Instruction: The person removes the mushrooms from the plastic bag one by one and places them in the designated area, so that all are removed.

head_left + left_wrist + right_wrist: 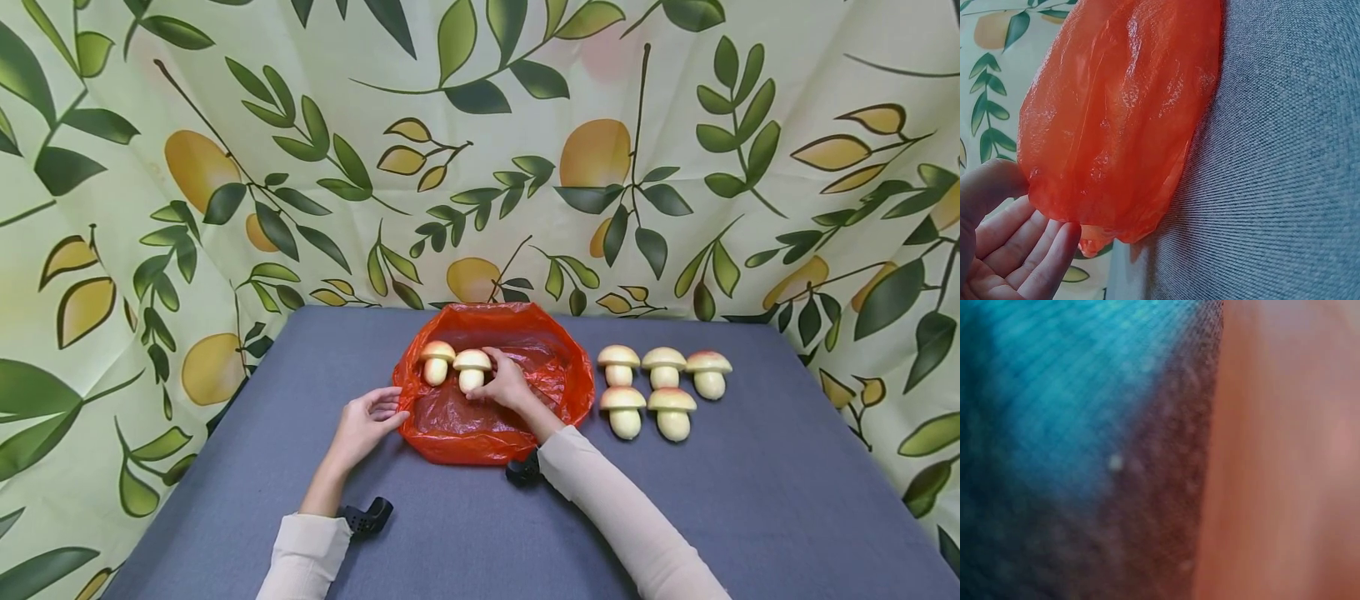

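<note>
A red plastic bag (431,450) lies wide open with its rim rolled out. My left hand (365,427) holds the left rim of the bag, thumb at the edge. In the left wrist view, fingers (1022,240) show beside the red plastic (1116,125). Inside the bag, my right hand (512,387) grips a toy mushroom (472,371) with a pale stem and yellowish cap, thumb low on the stem and fingers at the cap. Just left of it in the bag stands another mushroom (437,362). The right wrist view is blurred, with only skin and dark cloth in it.
To the right of the bag, several more mushrooms (672,412) lie in two rows on the grey-blue table (750,500). A curtain (525,125) with leaves and fruit hangs behind and at both sides. Black wrist cameras (367,517) sit on the wrists.
</note>
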`<state>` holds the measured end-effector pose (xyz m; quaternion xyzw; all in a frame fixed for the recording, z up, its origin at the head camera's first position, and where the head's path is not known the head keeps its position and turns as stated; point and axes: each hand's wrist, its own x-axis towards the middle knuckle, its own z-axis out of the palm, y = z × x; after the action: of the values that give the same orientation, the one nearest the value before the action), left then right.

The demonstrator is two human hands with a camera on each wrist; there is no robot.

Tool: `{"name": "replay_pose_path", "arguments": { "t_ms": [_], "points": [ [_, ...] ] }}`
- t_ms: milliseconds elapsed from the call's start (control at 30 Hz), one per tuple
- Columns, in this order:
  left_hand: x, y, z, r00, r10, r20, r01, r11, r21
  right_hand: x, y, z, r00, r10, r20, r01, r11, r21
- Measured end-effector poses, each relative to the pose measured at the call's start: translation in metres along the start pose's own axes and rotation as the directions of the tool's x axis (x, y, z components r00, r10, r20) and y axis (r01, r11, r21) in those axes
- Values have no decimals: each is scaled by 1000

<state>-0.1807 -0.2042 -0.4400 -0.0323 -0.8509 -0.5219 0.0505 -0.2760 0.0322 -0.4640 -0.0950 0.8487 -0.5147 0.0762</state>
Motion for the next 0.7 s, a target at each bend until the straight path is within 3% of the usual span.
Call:
{"name": "replay_pose_path", "arguments": {
  "t_ms": [700],
  "points": [
    [0,0,0,1000,1,0,-1,1000,-1,-3,-2,-5,1000,-9,14,8,999,52]
  ]
}}
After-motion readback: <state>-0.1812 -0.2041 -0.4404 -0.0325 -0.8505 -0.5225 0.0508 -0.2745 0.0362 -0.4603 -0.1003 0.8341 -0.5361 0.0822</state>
